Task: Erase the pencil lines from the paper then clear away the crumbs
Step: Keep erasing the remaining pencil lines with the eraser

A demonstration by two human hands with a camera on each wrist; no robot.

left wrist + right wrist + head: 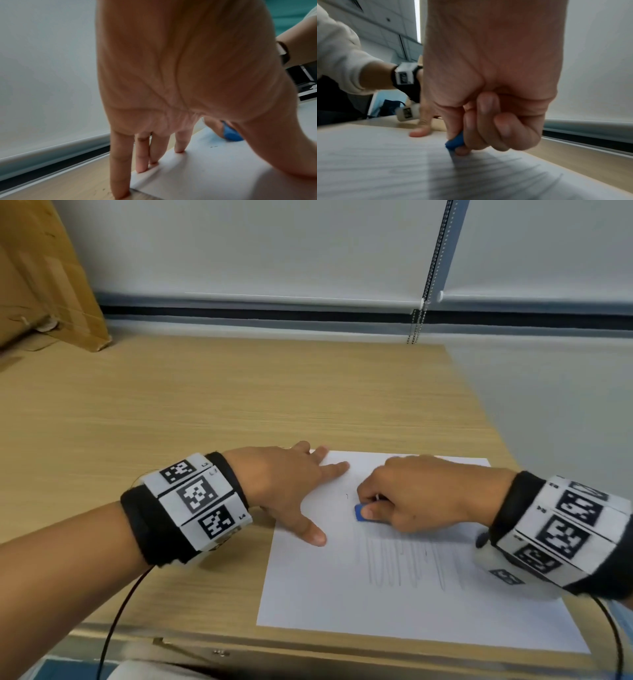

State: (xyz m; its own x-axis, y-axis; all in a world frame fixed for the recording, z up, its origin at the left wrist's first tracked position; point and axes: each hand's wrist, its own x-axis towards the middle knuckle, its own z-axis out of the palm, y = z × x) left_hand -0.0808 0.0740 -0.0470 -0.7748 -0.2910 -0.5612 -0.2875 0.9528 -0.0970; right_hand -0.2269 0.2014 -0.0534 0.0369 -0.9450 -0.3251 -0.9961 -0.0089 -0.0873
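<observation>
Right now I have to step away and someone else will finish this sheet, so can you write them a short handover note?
Left hand: open, fingers spread flat on the paper's far left corner, pinning it to the wooden desk.
Right hand: pinches the blue eraser, its tip on the sheet's upper middle.
Done: the area round the eraser looks mostly clean, apart from a small dark speck or two.
Left: the pencil lines on the near half, below the right hand, are still there. After those, brush away the crumbs; few show clearly yet.
</observation>
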